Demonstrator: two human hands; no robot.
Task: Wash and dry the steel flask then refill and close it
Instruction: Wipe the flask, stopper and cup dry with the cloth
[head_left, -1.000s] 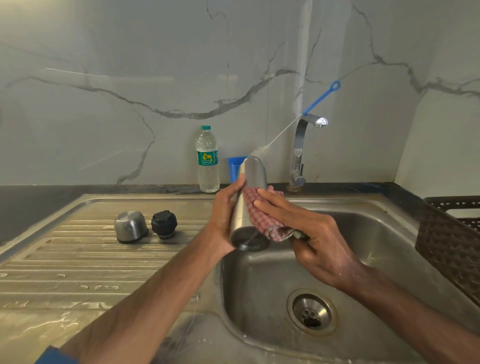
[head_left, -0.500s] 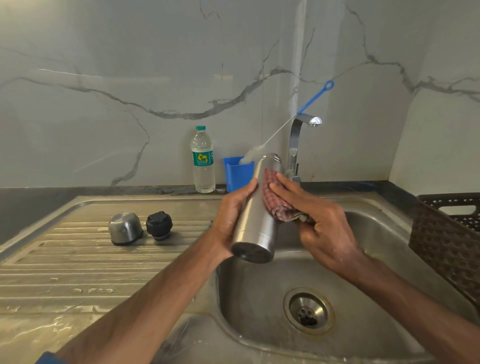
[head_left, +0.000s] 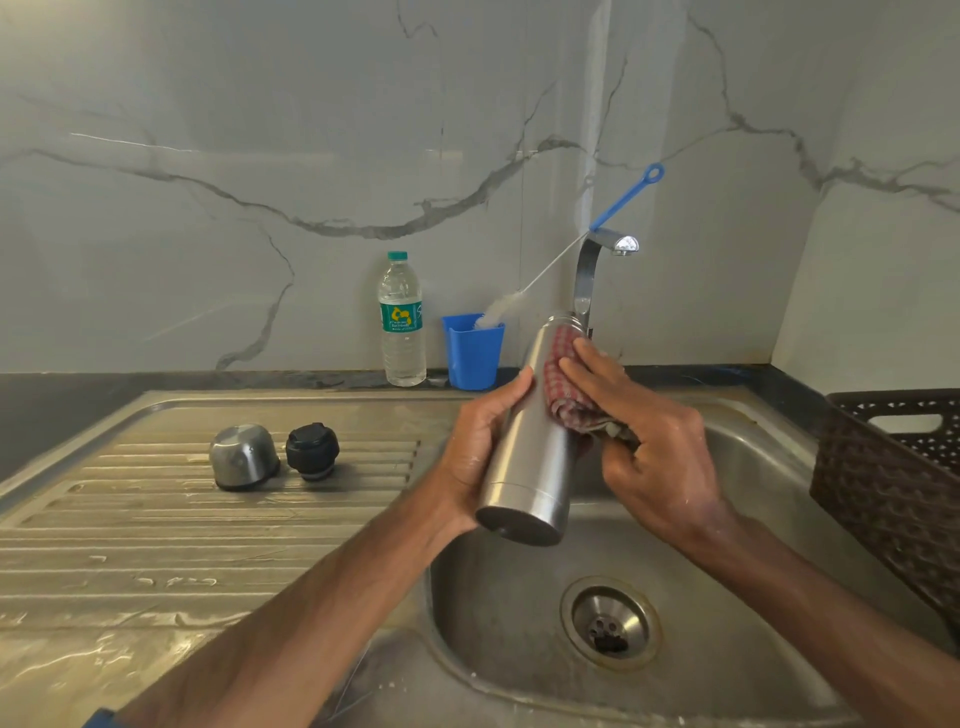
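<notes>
The steel flask (head_left: 532, 441) is tilted over the sink basin (head_left: 753, 519), its base toward me and its mouth up near the tap. My left hand (head_left: 480, 452) grips its lower body from the left. My right hand (head_left: 644, 441) holds a red checked cloth (head_left: 563, 384) against the flask's upper right side. The steel cup lid (head_left: 243, 457) and the black stopper (head_left: 312, 450) stand side by side on the drainboard (head_left: 156, 545), apart from both hands.
A plastic water bottle (head_left: 401, 319) and a blue cup (head_left: 471, 353) holding a bottle brush (head_left: 571, 254) stand at the back wall. The tap (head_left: 592, 270) is behind the flask. A brown perforated basket (head_left: 893, 467) stands at the right of the sink. The drain (head_left: 610, 623) shows below.
The cloth and my right hand slid up the flask from near its base to its upper part. The flask now shows more of its lower body.
</notes>
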